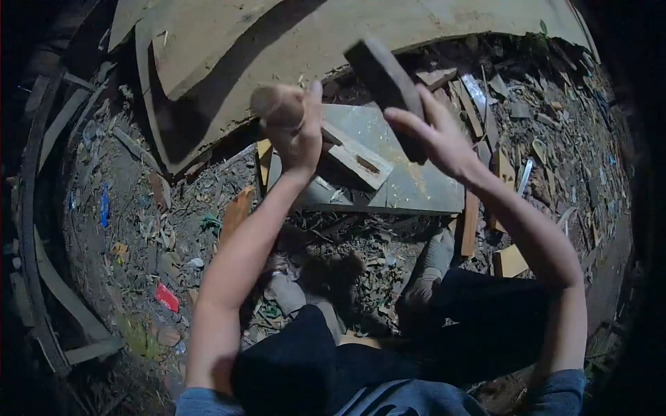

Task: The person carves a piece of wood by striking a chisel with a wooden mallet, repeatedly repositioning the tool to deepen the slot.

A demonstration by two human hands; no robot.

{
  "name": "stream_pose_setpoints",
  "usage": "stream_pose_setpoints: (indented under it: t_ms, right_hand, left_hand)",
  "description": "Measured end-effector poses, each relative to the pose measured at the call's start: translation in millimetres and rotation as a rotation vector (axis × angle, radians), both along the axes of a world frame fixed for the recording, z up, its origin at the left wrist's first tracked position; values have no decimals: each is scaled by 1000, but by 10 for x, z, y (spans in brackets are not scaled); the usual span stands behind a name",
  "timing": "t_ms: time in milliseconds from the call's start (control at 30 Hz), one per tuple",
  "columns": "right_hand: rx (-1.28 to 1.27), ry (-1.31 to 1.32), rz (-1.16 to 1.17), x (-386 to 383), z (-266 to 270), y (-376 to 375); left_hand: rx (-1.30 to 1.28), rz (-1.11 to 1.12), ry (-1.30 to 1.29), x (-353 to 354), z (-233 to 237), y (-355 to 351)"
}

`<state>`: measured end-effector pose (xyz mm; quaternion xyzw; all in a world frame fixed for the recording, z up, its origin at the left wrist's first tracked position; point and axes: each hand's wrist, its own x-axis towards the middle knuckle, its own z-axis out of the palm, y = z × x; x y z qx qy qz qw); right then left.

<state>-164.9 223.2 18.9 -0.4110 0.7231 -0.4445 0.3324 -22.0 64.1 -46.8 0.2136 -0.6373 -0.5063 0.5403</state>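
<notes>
My left hand (pixel 300 142) is closed round a thick, rounded wooden piece (pixel 274 104), blurred, its thumb pointing up. Its exact kind I cannot make out. In my right hand (pixel 444 135) is a dark rectangular wooden block (pixel 385 73), held tilted with the thumb across its near face. Between the hands, a pale wooden bar (pixel 357 163) with a slot cut near its end lies on a grey-green board (pixel 423 197). The left hand hides part of the bar. Sawdust and chips are scattered on the board.
Large wooden sheets (pixel 416 21) lie beyond the board. Wood offcuts (pixel 510 262), chips and litter cover the ground, with a red wrapper (pixel 166 297) at left. A wooden frame (pixel 90 350) stands at the far left. My feet (pixel 437 256) are close to the board's near edge.
</notes>
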Motion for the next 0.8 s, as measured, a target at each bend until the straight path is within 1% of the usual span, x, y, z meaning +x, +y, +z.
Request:
stream_pose_setpoints:
  t_ms: [33,100,133,167,200,267,333,367,467,567,633,667,733,800]
  right_hand:
    - [93,0,11,-7,-173,33]
    - [254,38,28,-4,-560,138]
    - [281,190,53,40,-674,195]
    - [302,243,60,91,-791,248]
    - [322,293,71,153,-861,269]
    - [339,251,108,192,-984,304]
    - [472,317,108,226,-917,317]
    - [475,310,105,211,-952,331]
    - [435,310,125,177,-1012,333]
    - [443,229,147,140,-977,324]
    - [345,222,117,141,-1027,321]
    - [346,221,116,123,-1037,335]
    - [408,83,136,111,-938,315]
    - [390,112,130,111,-1006,309]
  left_hand:
    - [1,-4,-9,73,20,60]
    - [117,-49,136,146,41,164]
    - [123,-50,136,168,42,190]
    - [121,-65,188,198,38,203]
    - [119,-78,236,231,20,193]
    - [150,-68,179,278,3,141]
    - [255,61,327,226,130,98]
    - [329,77,414,198,207,10]
    - [272,30,436,215,347,-213]
    - [276,8,402,164,442,-253]
    - [296,-9,391,102,432,-261]
    - [304,-47,386,53,410,-245]
    - [314,-83,383,-36,380,-200]
    - [303,-92,300,-105,355,-148]
